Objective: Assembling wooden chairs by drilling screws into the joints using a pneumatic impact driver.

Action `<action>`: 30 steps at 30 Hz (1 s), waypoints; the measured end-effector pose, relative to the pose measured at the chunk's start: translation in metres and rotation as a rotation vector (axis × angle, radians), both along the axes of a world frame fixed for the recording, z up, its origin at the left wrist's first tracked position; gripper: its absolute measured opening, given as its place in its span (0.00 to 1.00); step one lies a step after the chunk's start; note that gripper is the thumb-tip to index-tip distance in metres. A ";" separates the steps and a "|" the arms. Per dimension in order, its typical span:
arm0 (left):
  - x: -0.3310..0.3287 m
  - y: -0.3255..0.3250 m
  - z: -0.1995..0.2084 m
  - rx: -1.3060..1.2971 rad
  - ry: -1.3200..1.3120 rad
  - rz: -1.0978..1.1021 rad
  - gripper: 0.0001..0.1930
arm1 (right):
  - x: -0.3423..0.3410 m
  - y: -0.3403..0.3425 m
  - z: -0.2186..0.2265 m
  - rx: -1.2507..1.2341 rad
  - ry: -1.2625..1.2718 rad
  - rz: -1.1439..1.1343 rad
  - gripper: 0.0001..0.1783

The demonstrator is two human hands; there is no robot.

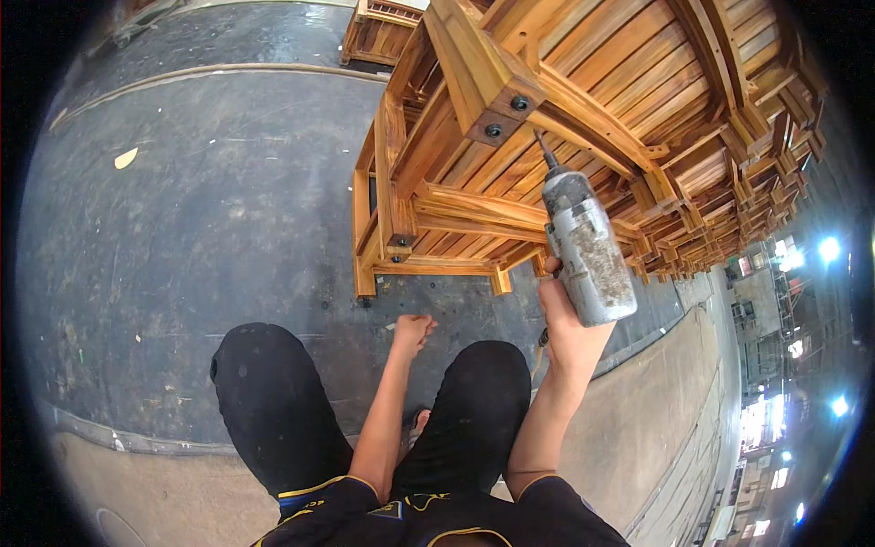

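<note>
My right hand (579, 337) grips a worn silver power screwdriver (588, 251) by its handle. The driver's long thin bit (544, 148) points up toward a slatted wooden furniture piece, near a thick corner post (478, 82) with two dark bolts in its end. Whether the tip touches the wood I cannot tell. A thin hose or cord runs down below the driver. Between my knees and the furniture, my left hand (415, 335) is closed; a small pale bit shows at its edge, too small to name.
Several similar slatted wooden pieces (729, 182) stand in a row toward the right. Another wooden piece (383, 32) sits farther back on the dark floor (200, 210). A yellow scrap (126, 159) lies at left. Beige floor or sheeting (638, 392) runs along the lower right.
</note>
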State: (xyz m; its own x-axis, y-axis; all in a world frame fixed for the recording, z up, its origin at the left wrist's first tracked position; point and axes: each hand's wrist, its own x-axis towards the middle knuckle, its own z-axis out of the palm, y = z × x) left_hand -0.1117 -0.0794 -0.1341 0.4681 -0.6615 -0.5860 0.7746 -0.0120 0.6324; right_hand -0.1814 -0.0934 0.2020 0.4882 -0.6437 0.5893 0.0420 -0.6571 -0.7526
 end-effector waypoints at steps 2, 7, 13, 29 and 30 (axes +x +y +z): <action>-0.005 -0.017 0.041 -0.249 0.077 0.006 0.13 | -0.012 -0.013 -0.007 -0.035 0.024 -0.021 0.16; 0.014 -0.053 0.193 -0.624 0.017 0.069 0.15 | -0.033 -0.030 -0.013 -0.018 -0.024 -0.101 0.11; 0.072 -0.057 0.322 -0.861 -0.128 -0.001 0.13 | -0.058 -0.050 -0.025 -0.059 -0.074 -0.107 0.11; 0.041 -0.061 0.372 -0.871 -0.413 -0.227 0.15 | -0.079 -0.058 -0.031 -0.013 -0.166 -0.082 0.10; 0.040 -0.062 0.371 -0.865 -0.405 -0.228 0.15 | -0.080 -0.059 -0.032 0.003 -0.163 -0.093 0.10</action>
